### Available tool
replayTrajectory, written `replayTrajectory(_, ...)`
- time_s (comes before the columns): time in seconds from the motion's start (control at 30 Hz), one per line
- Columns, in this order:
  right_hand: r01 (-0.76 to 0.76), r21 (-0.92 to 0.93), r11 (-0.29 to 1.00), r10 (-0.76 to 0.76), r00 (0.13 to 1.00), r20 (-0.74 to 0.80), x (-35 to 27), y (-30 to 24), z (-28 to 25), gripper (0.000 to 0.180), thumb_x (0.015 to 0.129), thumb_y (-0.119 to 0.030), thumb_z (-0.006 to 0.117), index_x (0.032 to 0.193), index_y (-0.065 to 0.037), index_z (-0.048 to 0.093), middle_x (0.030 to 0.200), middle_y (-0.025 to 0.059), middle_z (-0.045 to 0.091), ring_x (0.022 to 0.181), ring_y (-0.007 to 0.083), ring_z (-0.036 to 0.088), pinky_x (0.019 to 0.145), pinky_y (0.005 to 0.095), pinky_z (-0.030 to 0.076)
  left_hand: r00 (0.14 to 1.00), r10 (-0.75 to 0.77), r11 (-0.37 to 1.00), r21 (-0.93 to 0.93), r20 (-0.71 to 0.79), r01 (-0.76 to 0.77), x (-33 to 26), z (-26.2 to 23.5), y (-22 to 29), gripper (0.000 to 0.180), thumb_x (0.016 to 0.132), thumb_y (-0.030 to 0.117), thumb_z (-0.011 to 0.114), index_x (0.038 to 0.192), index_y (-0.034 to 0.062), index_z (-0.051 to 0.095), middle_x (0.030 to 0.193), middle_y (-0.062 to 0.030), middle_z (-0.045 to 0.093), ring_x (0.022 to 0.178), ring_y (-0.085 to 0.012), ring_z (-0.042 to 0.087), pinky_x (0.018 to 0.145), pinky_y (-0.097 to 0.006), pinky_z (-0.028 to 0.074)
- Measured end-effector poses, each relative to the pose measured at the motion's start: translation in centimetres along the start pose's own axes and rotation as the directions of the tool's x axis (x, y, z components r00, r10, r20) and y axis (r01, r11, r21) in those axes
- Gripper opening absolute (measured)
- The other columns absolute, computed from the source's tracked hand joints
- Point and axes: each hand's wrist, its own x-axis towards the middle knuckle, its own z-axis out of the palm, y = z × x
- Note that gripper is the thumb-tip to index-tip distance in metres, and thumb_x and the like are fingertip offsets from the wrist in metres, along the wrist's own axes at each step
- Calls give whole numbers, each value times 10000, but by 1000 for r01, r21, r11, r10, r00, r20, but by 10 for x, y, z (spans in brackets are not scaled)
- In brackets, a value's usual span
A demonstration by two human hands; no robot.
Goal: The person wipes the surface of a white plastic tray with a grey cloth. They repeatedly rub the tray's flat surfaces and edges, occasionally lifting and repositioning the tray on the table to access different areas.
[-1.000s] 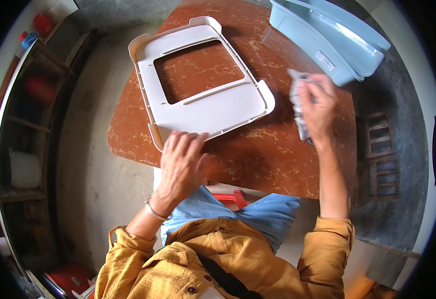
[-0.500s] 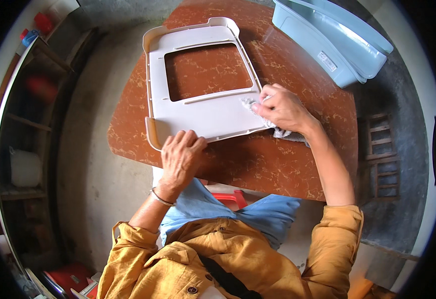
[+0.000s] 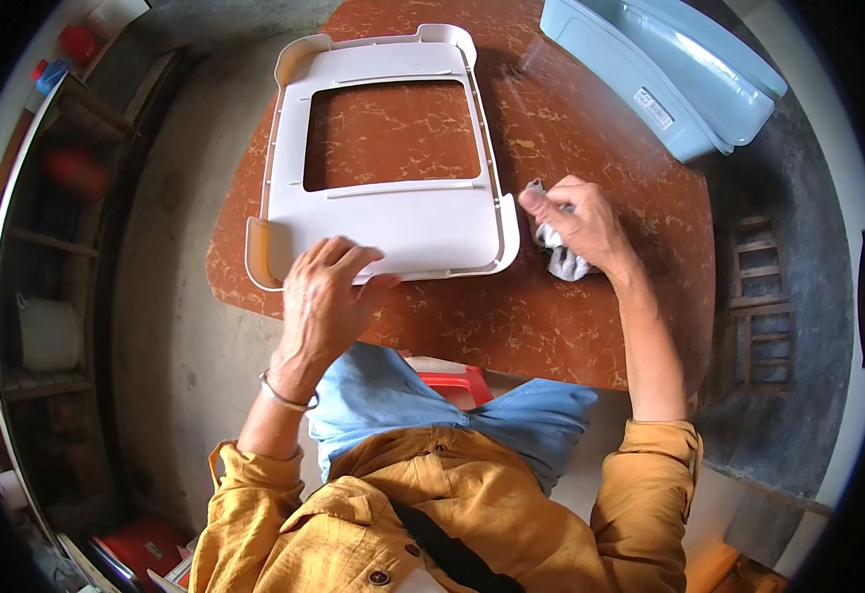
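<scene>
On the table lies a white plastic frame-shaped panel [image 3: 393,222] with a large rectangular opening and raised corners. My left hand [image 3: 326,296] rests at its near edge, fingers spread over the rim, thumb apart, gripping nothing firmly. Beside the panel's near right corner, my right hand [image 3: 588,225] is closed on a crumpled white and grey cloth [image 3: 565,263], just above the tabletop. The cloth is apart from the panel. Part of it is hidden under my fingers.
The reddish-brown marbled table [image 3: 472,321] carries a light blue plastic bin [image 3: 640,79] at its far right. Dark shelving [image 3: 57,247] stands along the left. A red stool [image 3: 457,383] shows between my legs. A wooden ladder-like rack [image 3: 760,296] is at right.
My right hand has lifted the cloth off the panel and moved right. The panel has shifted slightly left and turned, its near right corner now in sight. My left hand has loosened and moved slightly left.
</scene>
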Motion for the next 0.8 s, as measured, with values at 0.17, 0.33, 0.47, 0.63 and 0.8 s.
replayTrajectory(0.17,95,-276,956,-71,993,96,-12,-43,25,337,754,-365,749,689,-36,716,777,130,621,772,289,618,723,415,497,999,1,998,-56,38,1,40,25,24,310,807,159,706,1102,77,660,991,-108,633,889,-295,620,731,-387,516)
replayTrajectory(0.33,162,-217,963,-162,987,17,-40,-62,44,261,776,-255,691,696,-7,705,791,136,590,801,293,587,736,412,492,998,-5,995,-99,62,11,57,43,28,203,809,103,679,1009,72,674,948,-110,616,864,-310,623,707,-407,514)
replayTrajectory(0.47,230,-186,955,-240,970,-34,-48,-66,47,241,762,-222,688,662,-3,681,764,138,584,770,294,574,711,412,490,996,27,997,-76,80,-21,60,53,22,49,806,66,639,853,55,644,876,-112,594,852,-308,618,702,-418,502)
replayTrajectory(0.63,250,-156,956,-264,961,-78,-52,-61,55,244,760,-219,691,636,-10,664,758,129,583,746,290,564,700,402,489,991,98,994,-59,87,-93,62,57,16,33,824,50,606,855,48,617,858,-120,587,852,-316,604,733,-406,493)
replayTrajectory(0.8,258,-149,955,-273,957,-96,-54,-62,57,239,761,-226,699,651,-15,676,770,118,585,745,283,563,700,400,488,984,113,993,-52,137,-107,64,55,13,59,834,20,611,885,51,607,873,-117,567,881,-318,592,753,-397,484)
